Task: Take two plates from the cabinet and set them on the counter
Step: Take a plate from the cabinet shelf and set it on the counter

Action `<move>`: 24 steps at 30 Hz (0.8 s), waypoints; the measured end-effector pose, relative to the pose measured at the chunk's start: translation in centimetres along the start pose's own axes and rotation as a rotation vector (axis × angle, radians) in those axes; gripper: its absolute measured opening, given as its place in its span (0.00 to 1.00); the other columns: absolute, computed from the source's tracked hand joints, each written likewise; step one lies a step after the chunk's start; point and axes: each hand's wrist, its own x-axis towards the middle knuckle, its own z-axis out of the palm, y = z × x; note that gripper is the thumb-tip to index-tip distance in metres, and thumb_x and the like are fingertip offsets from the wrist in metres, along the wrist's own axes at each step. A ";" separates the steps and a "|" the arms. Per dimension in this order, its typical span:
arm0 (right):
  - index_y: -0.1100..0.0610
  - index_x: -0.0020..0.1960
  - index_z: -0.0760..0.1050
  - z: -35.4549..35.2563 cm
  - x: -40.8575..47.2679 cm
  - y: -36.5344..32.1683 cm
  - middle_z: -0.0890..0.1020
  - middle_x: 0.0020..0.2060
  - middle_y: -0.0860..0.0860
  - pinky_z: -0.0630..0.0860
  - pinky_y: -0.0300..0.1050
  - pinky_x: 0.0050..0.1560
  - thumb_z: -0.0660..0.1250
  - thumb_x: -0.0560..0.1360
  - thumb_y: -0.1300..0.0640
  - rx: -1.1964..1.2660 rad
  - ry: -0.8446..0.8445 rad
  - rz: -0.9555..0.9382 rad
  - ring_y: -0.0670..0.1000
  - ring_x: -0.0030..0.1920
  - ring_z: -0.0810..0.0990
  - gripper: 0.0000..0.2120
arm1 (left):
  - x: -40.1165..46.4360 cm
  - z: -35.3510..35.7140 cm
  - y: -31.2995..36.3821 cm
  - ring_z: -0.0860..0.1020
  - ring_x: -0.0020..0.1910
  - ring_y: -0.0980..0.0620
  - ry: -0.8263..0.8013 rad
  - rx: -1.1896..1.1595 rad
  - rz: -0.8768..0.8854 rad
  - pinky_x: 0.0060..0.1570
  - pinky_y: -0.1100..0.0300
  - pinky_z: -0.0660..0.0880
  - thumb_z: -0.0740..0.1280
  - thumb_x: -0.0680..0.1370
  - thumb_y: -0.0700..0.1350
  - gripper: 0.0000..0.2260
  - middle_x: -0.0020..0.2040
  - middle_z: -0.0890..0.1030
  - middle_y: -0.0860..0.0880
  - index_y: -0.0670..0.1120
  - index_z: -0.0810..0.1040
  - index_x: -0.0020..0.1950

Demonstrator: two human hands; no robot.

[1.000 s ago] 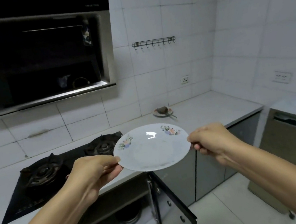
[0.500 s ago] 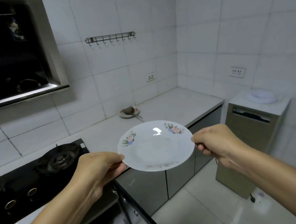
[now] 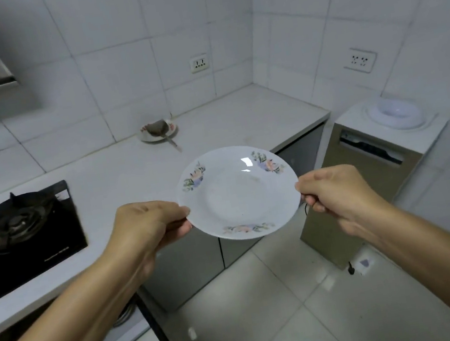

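The person holds a white plate [image 3: 239, 194] with flowers on its rim up in the air, flat and level, just in front of the edge of the counter [image 3: 120, 180]; the left hand [image 3: 148, 228] pinches its left edge and the right hand [image 3: 335, 194] pinches its right edge. To do this step well, the person should keep the plate flat, bring it over the bare white part of the counter, away from the stove [image 3: 19, 230] and the small dish [image 3: 158, 130] by the wall, and lower it slowly. It looks best to let go only when the plate sits flat, so it does not clink or slide off.
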 end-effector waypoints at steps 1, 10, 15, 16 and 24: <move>0.65 0.39 0.82 -0.2 1.3 0.3 0.78 0.24 0.55 0.67 0.34 0.20 0.68 0.70 0.69 0.000 0.000 -0.002 0.43 0.20 0.71 0.05 | 1.1 0.9 -0.5 0.82 0.27 0.49 0.000 0.001 0.002 0.28 0.64 0.78 0.74 0.67 0.31 0.08 0.28 0.83 0.42 0.38 0.83 0.28; 0.61 0.42 0.83 -1.8 14.0 0.6 0.78 0.22 0.52 0.69 0.33 0.22 0.68 0.73 0.66 -0.091 0.028 -0.017 0.43 0.21 0.71 0.05 | 12.8 9.2 -1.0 0.82 0.28 0.50 -0.048 0.011 0.009 0.30 0.64 0.79 0.75 0.68 0.32 0.06 0.29 0.84 0.47 0.38 0.84 0.30; 0.58 0.37 0.82 -3.0 20.9 -0.4 0.78 0.25 0.55 0.72 0.31 0.23 0.67 0.74 0.67 -0.134 0.022 -0.068 0.41 0.21 0.73 0.09 | 18.7 13.9 -0.4 0.82 0.30 0.48 -0.061 0.033 -0.001 0.33 0.64 0.79 0.75 0.68 0.33 0.05 0.31 0.85 0.46 0.38 0.84 0.32; 0.57 0.37 0.81 -3.3 22.5 -0.5 0.79 0.26 0.55 0.72 0.31 0.24 0.67 0.74 0.66 -0.148 0.015 -0.071 0.41 0.21 0.73 0.09 | 19.9 14.9 -0.3 0.82 0.30 0.49 -0.066 0.038 -0.002 0.33 0.64 0.79 0.74 0.68 0.33 0.05 0.31 0.85 0.46 0.38 0.84 0.32; 0.59 0.36 0.81 -5.9 36.5 -0.6 0.78 0.19 0.48 0.69 0.31 0.22 0.67 0.74 0.66 -0.178 -0.073 -0.080 0.40 0.19 0.72 0.09 | 27.9 24.4 0.4 0.79 0.26 0.50 0.008 0.008 -0.006 0.33 0.62 0.81 0.73 0.69 0.31 0.06 0.29 0.83 0.42 0.33 0.82 0.32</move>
